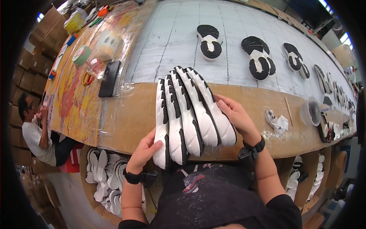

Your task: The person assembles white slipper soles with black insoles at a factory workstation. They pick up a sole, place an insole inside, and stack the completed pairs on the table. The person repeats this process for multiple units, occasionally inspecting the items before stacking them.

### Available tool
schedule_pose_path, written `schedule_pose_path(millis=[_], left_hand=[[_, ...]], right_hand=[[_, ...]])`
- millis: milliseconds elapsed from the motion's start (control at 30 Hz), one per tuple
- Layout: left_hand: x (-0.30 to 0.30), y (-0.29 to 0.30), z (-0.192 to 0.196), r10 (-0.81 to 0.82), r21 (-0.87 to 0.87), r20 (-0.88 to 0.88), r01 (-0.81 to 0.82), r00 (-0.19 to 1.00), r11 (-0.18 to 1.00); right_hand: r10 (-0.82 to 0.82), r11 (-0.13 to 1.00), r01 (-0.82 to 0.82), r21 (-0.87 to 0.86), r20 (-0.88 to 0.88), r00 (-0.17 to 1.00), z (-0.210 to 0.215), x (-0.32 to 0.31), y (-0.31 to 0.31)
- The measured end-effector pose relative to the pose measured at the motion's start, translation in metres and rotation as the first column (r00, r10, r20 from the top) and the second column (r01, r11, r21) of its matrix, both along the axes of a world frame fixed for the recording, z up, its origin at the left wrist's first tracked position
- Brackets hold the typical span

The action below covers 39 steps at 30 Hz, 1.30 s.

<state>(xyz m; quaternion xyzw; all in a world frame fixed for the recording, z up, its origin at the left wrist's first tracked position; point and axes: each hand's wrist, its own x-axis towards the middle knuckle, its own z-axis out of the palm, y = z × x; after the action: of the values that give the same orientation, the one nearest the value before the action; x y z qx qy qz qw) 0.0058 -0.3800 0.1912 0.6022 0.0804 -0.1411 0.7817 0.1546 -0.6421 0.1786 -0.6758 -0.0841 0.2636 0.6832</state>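
Several white-and-black shoe soles (185, 118) stand on edge, pressed side by side in a fanned row, above the near edge of the workbench. From the left, my left hand (145, 150) grips the outermost sole near its heel, thumb on the white side. My right hand (237, 117) closes on the far right sole, thumb over its upper edge and fingers partly hidden behind it. Between them, both hands squeeze the row together. Beyond it, a black-and-white sole (210, 42) lies tread up on the pale board (167, 45).
More soles (256, 57) lie along the board to the right. A phone (109, 79), scissors (87, 79) and a tape roll sit left. A crumpled tissue (277, 123), a stick and a clear cup (310, 111) are right. Boxes of soles (103, 171) stand below. Someone sits far left.
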Motion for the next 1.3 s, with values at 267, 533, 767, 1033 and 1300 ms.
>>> schedule_pose_path(millis=[267,533,767,1033,1300], left_hand=[[0.006,-0.004,-0.004,-0.006,0.029,-0.029,0.007,1.000,1.000],[0.018,0.004,0.054,-0.089,0.290,0.309,-0.004,0.947,0.957],[0.016,-0.012,0.041,-0.199,0.515,0.526,-0.124,0.827,0.848],[0.017,-0.015,0.000,-0.285,0.704,0.639,-0.393,0.715,0.591],[0.005,-0.035,-0.017,-0.248,0.707,0.643,-0.437,0.724,0.556]], right_hand=[[0.076,0.992,-0.083,0.096,0.075,0.994,0.005,-0.003,0.005],[-0.131,0.826,-0.032,0.562,0.247,0.960,0.073,0.003,0.016],[-0.167,0.887,-0.020,0.461,0.360,0.918,0.050,0.001,0.031],[-0.101,0.709,-0.205,0.675,0.385,0.917,0.056,0.017,0.026],[-0.353,0.871,0.152,0.467,0.381,0.855,-0.002,0.006,0.019]])
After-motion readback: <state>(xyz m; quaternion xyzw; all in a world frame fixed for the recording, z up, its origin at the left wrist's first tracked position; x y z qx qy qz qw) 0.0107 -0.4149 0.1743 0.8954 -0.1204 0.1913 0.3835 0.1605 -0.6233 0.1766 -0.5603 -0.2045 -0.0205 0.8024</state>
